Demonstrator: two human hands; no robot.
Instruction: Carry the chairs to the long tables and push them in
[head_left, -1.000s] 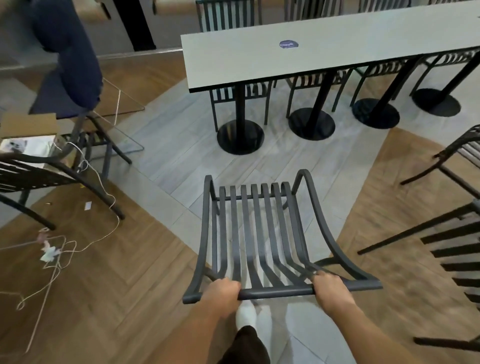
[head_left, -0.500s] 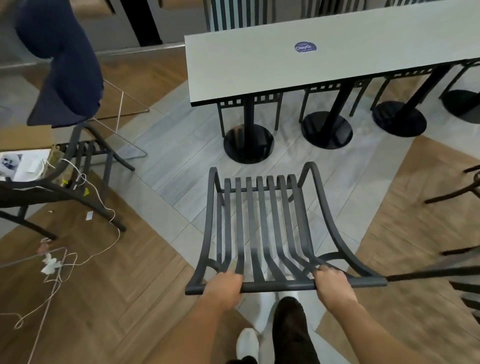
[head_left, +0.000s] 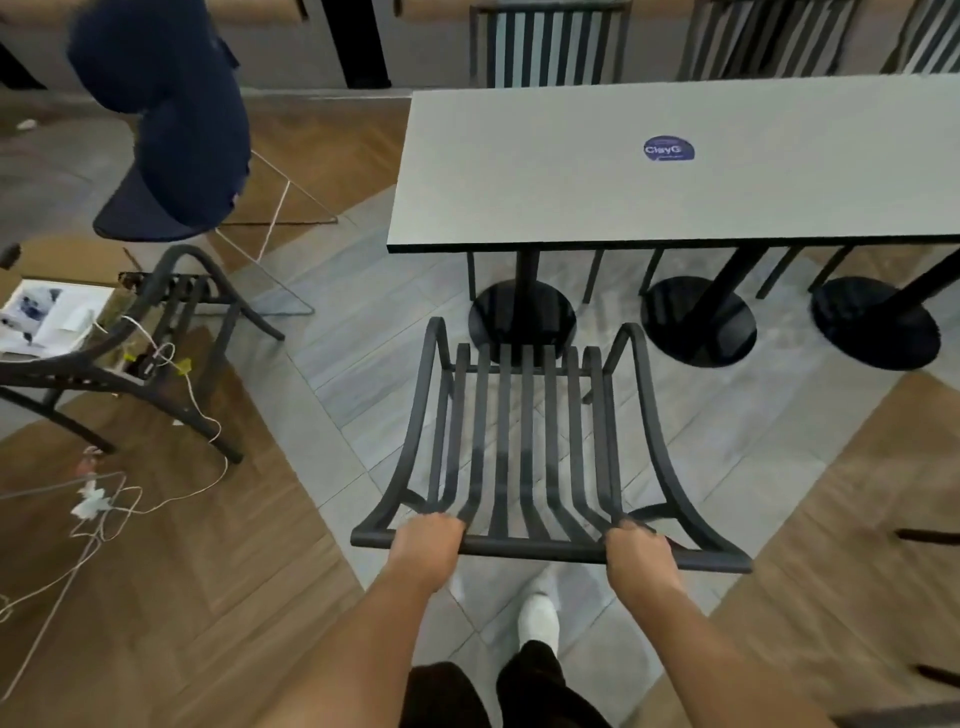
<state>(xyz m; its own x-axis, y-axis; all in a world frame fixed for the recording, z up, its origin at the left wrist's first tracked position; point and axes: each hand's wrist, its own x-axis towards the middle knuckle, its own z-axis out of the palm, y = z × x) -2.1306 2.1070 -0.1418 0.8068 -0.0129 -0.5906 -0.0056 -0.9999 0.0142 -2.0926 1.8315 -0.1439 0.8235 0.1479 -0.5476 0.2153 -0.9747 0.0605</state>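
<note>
Squarely between both hands' grip — chair (head_left: 524, 447) backrest.

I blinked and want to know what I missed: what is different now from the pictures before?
The person has carried the grey slatted chair closer to the long table; its front edge now shows over the nearest round table base. Nothing was picked up or let go. The left hand and right hand still grip the chair's top rail, as before.

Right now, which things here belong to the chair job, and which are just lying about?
Job: slatted chair, gripped by left hand and right hand; long table.

Lying about: blue chair, white cable, papers.
</note>
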